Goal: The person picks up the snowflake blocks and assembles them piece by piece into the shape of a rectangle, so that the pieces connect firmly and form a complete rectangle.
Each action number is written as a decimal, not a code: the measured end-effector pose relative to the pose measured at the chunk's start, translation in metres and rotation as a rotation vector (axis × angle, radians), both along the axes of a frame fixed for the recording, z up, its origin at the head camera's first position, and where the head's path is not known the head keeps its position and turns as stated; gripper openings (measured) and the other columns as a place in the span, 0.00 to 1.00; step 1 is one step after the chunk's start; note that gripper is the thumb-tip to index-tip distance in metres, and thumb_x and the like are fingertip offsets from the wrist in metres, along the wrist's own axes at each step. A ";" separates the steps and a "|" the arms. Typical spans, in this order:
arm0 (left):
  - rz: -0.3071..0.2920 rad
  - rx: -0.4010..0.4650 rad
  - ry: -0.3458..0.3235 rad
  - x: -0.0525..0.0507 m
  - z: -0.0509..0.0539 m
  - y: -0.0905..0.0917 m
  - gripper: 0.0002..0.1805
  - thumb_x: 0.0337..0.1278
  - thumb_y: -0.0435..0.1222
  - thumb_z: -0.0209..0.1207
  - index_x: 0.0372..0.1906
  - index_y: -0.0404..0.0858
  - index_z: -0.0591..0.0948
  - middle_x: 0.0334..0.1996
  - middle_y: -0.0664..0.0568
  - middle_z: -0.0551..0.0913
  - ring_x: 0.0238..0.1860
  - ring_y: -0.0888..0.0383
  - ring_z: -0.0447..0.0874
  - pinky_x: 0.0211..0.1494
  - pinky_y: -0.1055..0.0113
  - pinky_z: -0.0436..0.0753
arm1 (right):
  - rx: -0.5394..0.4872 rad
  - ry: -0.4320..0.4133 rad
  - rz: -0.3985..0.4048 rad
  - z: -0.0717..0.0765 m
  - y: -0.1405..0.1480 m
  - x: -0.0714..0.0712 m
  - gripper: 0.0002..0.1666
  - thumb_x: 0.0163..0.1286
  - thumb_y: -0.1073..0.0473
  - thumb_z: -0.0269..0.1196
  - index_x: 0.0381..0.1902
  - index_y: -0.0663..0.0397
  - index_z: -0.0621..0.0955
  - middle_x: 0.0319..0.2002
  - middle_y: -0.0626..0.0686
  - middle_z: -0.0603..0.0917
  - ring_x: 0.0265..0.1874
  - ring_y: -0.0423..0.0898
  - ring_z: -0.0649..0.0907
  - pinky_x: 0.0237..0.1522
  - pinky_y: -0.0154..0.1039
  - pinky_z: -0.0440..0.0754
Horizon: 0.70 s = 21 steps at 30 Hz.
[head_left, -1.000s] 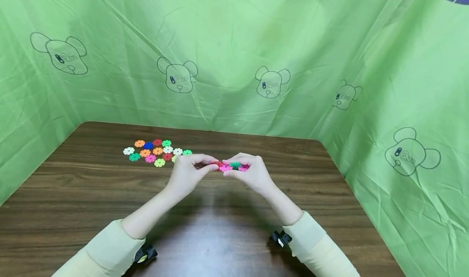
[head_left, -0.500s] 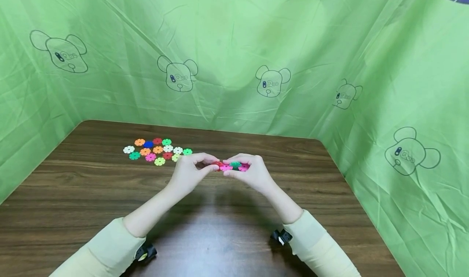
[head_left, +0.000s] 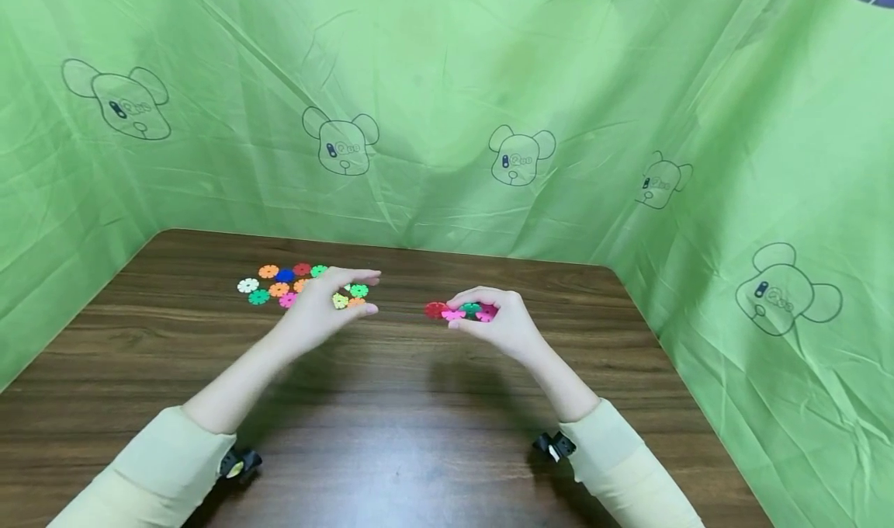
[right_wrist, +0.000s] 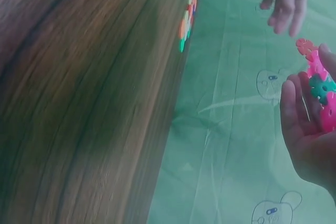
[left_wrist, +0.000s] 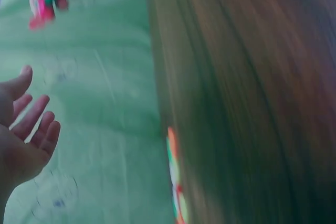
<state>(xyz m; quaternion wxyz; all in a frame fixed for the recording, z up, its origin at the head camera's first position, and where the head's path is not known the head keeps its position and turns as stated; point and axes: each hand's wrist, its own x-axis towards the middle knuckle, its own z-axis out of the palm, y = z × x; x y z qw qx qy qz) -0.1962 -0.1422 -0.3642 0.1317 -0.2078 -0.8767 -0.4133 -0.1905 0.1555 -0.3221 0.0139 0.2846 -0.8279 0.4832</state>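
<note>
My right hand (head_left: 506, 322) pinches a short chain of joined plastic snowflake discs (head_left: 454, 315). In the right wrist view the chain runs from a red disc (right_wrist: 304, 47) through a pink one (right_wrist: 316, 66) and a green one (right_wrist: 321, 87) to another pink one (right_wrist: 329, 113). The red end sticks out free to the left. My left hand (head_left: 317, 307) holds nothing; its thumb and fingers are spread apart above the loose discs. In the left wrist view the left hand (left_wrist: 26, 135) also appears with parted fingers.
Several loose snowflake discs in many colours lie flat on the wooden table (head_left: 391, 404) at the back left, such as a white disc (head_left: 247, 285) and a blue disc (head_left: 285, 276). The left hand hides some. A green curtain (head_left: 433, 85) closes in the table's back and sides.
The left hand has let go of the chain's red end and moved left over the loose discs. The right hand has shifted slightly right, still holding the chain.
</note>
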 end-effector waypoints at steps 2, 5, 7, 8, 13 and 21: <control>-0.003 -0.028 -0.037 -0.007 -0.004 -0.015 0.30 0.49 0.55 0.64 0.60 0.54 0.75 0.55 0.60 0.79 0.56 0.56 0.72 0.52 0.54 0.75 | 0.005 -0.003 -0.004 0.000 0.004 -0.001 0.14 0.55 0.58 0.72 0.39 0.54 0.85 0.40 0.49 0.86 0.38 0.40 0.83 0.35 0.33 0.81; -0.010 -0.063 -0.076 -0.017 -0.011 -0.037 0.32 0.48 0.56 0.65 0.61 0.54 0.75 0.56 0.58 0.78 0.58 0.54 0.70 0.55 0.50 0.73 | 0.001 -0.005 -0.009 -0.001 0.008 -0.003 0.14 0.54 0.57 0.72 0.39 0.55 0.85 0.41 0.49 0.86 0.39 0.41 0.84 0.36 0.33 0.82; -0.024 -0.089 -0.087 -0.023 -0.017 -0.050 0.32 0.48 0.55 0.65 0.61 0.52 0.75 0.56 0.56 0.79 0.62 0.51 0.68 0.59 0.48 0.70 | -0.003 -0.001 -0.007 -0.002 0.011 -0.005 0.14 0.54 0.58 0.73 0.39 0.55 0.85 0.41 0.49 0.86 0.40 0.41 0.84 0.36 0.33 0.82; -0.031 -0.100 -0.095 -0.026 -0.019 -0.057 0.32 0.48 0.54 0.66 0.60 0.51 0.75 0.56 0.54 0.79 0.62 0.49 0.67 0.60 0.46 0.68 | -0.005 0.004 -0.005 -0.002 0.012 -0.006 0.14 0.54 0.58 0.73 0.39 0.55 0.85 0.41 0.49 0.86 0.40 0.41 0.84 0.37 0.34 0.82; -0.068 -0.148 -0.146 -0.038 -0.033 -0.085 0.34 0.46 0.53 0.67 0.59 0.45 0.75 0.57 0.50 0.78 0.64 0.46 0.66 0.61 0.43 0.67 | -0.011 0.038 0.005 -0.004 0.017 -0.009 0.13 0.54 0.61 0.72 0.38 0.57 0.85 0.41 0.51 0.86 0.41 0.41 0.84 0.37 0.34 0.82; -0.104 -0.272 -0.191 -0.056 -0.055 -0.112 0.28 0.45 0.38 0.71 0.55 0.38 0.79 0.54 0.46 0.80 0.59 0.45 0.73 0.57 0.44 0.73 | -0.046 0.043 0.024 -0.008 0.021 -0.013 0.11 0.53 0.64 0.72 0.36 0.60 0.84 0.41 0.55 0.86 0.40 0.44 0.84 0.37 0.32 0.82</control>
